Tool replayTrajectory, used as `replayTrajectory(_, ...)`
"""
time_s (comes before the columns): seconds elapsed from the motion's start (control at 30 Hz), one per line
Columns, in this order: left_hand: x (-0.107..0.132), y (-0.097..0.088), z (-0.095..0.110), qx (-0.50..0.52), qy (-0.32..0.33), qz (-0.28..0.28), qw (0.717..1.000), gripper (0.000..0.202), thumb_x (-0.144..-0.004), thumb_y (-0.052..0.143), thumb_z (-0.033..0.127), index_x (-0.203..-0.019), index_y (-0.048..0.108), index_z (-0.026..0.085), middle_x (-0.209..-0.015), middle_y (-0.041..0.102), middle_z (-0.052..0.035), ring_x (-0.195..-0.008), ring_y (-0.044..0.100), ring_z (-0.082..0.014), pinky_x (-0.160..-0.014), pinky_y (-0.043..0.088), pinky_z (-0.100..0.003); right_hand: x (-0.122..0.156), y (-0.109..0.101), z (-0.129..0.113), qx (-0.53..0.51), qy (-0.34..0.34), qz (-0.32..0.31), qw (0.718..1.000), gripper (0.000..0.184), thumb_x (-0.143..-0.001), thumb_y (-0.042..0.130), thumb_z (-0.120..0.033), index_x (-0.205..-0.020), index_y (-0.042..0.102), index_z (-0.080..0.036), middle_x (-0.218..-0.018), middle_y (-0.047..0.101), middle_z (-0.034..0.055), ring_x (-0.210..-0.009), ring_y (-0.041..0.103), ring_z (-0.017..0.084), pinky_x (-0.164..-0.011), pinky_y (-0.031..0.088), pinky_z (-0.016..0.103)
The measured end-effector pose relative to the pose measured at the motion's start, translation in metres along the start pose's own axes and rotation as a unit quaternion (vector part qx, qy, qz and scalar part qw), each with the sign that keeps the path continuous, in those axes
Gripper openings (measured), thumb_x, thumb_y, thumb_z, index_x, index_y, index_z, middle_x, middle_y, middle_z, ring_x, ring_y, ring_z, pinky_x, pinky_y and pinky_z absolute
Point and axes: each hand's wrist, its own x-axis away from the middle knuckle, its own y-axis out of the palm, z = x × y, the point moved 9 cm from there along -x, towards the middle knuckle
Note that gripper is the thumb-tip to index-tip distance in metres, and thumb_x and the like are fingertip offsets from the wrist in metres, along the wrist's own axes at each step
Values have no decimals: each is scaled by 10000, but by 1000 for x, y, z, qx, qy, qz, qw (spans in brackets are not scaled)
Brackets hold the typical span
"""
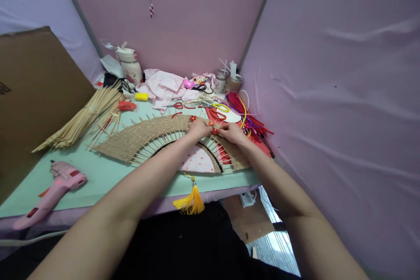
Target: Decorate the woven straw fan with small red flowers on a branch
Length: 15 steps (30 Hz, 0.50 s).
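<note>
A woven straw fan [141, 138] with wooden ribs lies flat on the pale green table [98, 175]. A yellow tassel [190, 201] hangs from its base over the table's front edge. My left hand [197, 129] and my right hand [230, 132] meet on the fan's upper right rim. Both have their fingers pinched around a small red ornament [215, 130] pressed against the weave. Another small red flower [193, 118] sits on the rim just left of my left hand.
A pink glue gun [52, 190] lies at the front left. A bundle of bamboo sticks [82, 118] and a cardboard sheet [36, 92] are on the left. Red and yellow cords [247, 118], scissors [218, 107], pink cloth [164, 85], a bottle [130, 65] and jars [228, 81] crowd the back.
</note>
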Motion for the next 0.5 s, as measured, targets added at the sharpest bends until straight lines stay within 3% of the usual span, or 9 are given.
replayTrajectory(0.37,-3,6,1,4,-14,-16,1000,315,-658,694,455,-880,754,241,-1122,708,-100,-1214,526,-362,-968,411,-454,-1,6,1,-30,36,-35,998,274,-741,672,-401,-728,722,-133,-537,569,-13,-539,481,104,-511,328,207)
replayTrajectory(0.5,-5,9,0,10,-20,-15,1000,391,-641,709,479,-921,731,206,-1154,685,-142,-1249,490,-394,-982,393,-492,-2,7,2,-39,45,-43,997,273,-738,684,-398,-729,726,-129,-492,520,-30,-476,433,82,-476,304,204)
